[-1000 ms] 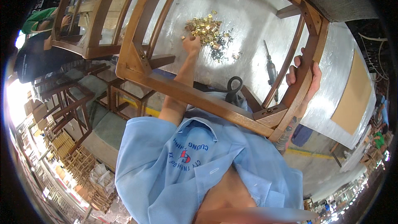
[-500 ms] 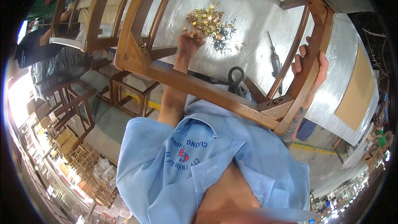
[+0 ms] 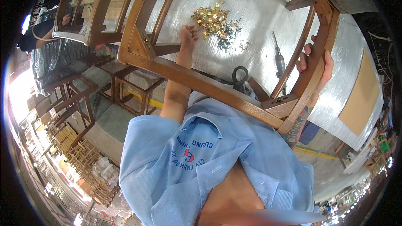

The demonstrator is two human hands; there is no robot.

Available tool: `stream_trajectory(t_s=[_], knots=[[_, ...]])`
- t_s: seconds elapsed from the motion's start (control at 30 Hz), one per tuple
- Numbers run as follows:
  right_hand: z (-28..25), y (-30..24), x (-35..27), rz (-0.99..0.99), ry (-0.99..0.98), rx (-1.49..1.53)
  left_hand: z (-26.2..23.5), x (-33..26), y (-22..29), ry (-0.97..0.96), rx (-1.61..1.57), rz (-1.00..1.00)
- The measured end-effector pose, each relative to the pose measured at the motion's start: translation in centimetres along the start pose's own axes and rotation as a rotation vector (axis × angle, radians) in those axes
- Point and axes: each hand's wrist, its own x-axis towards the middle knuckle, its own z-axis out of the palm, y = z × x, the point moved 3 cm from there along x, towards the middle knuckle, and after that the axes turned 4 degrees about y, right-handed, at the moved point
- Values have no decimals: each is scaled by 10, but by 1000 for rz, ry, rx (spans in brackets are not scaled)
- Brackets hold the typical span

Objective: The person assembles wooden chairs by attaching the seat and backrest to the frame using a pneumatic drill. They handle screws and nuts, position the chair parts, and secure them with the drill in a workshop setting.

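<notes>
Wooden frame (image 3: pixel 209 88) clasped in right grip (image 3: pixel 325 73); gold-coloured pieces (image 3: pixel 212 20) beside left grip (image 3: pixel 189 37), pinch unclear

Left of the boxy brown wooden frame (image 3: pixel 144 101) stand the bars of a dark wooden chair frame (image 3: pixel 76 103), and farther up and left of it shows a co-worker's dark sleeve (image 3: pixel 30 41). Below the boxy frame lies a grey-green padded panel (image 3: pixel 111 127), with pale wooden pieces (image 3: pixel 81 152) stacked farther to its lower left. A yellow line (image 3: pixel 155 103) runs just beside its right side; a flat tan sheet (image 3: pixel 358 94) lies well apart to its right.
</notes>
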Motion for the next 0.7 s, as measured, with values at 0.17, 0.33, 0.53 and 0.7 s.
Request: stream_trajectory(t_s=[0.17,0.33,0.53,0.7], knots=[[5,0,-3,-9,18,-14,-26,7,-37,290,780,540],[-1,1,-1,-31,8,-10,0,-24,-46,201,1047,573],[5,-1,-2,-14,37,-33,7,-13,-53,222,1104,580],[4,-1,-3,-11,42,31,20,-36,-44,85,1032,493]])
